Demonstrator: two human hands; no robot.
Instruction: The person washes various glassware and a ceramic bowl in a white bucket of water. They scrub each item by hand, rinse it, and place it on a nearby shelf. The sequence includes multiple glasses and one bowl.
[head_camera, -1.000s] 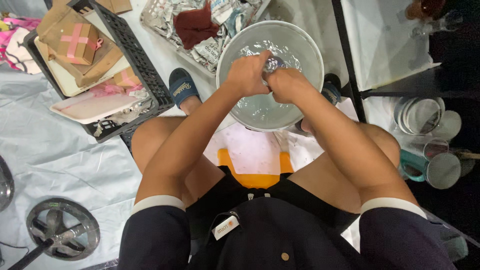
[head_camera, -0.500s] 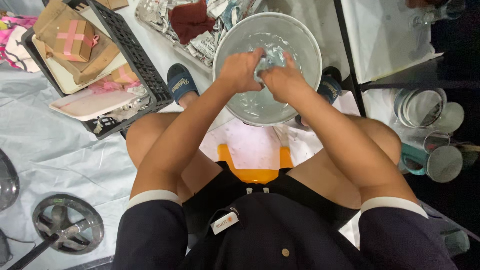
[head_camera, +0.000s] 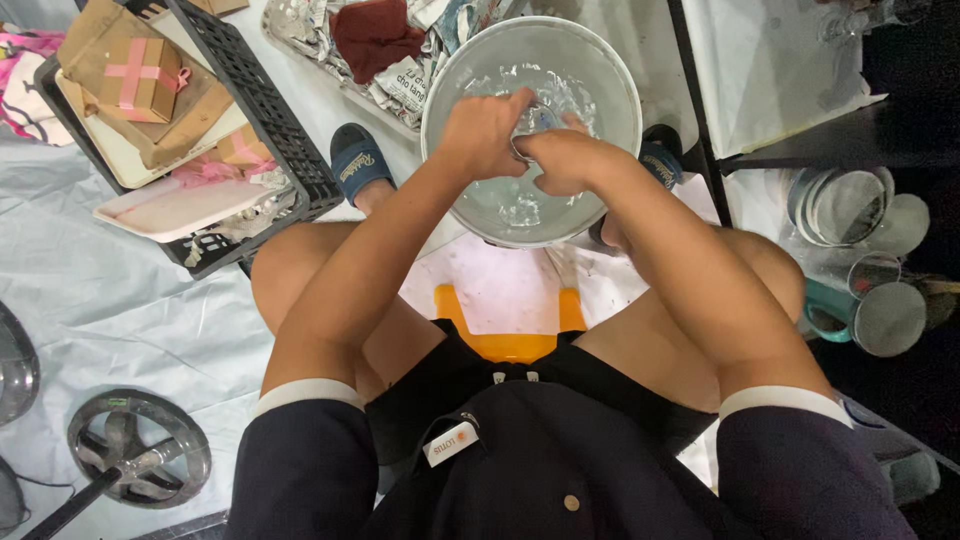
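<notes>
Over a basin (head_camera: 440, 130) of water between the feet, the left hand (head_camera: 487, 132) and right hand (head_camera: 563, 160) meet, both closed on a small clear glass (head_camera: 532, 128). It sits between them at centre, equally near each.

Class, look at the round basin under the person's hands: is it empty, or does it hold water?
It holds water: the basin shows clear rippling water with glints around both hands.

Pale sheeting (head_camera: 110, 300) covers the floor beside a black crate (head_camera: 262, 110).
</notes>
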